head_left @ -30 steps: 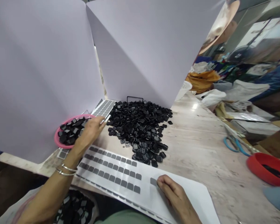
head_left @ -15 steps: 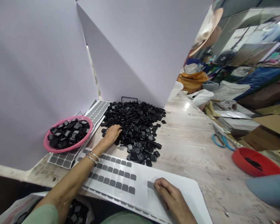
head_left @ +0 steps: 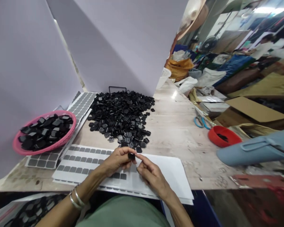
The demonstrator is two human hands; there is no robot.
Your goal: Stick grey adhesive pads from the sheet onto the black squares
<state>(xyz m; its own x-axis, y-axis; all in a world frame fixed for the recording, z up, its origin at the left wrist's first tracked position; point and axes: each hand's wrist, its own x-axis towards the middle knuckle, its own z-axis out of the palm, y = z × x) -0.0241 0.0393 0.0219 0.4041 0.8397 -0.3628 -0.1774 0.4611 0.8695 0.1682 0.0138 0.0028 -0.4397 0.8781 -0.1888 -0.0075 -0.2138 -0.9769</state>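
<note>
Left hand, lower centre of the frame: fingers curled in, thumb and fingertips pinched on a small black piece. Two bangles on that wrist. Right hand just to the right of it, forefinger stretched out and touching the same black piece from the right; other fingers loosely bent. Whether the right hand holds anything of its own cannot be told.

Both hands sit above a white sticker sheet that lies flat on the surface at the near edge. The sheet carries rows of grey rounded squares on its left half; its right half is bare white.

Pile of black pieces at centre frame, just beyond the sheet, its nearest pieces close to the held one. Pink basket at middle left, filled with more black pieces, resting on a second sheet of grey stickers that runs up toward the lilac partition boards.

Right side of frame: blue-handled scissors, a red bowl near them, and a grey-blue object at the right edge, blurred.
</note>
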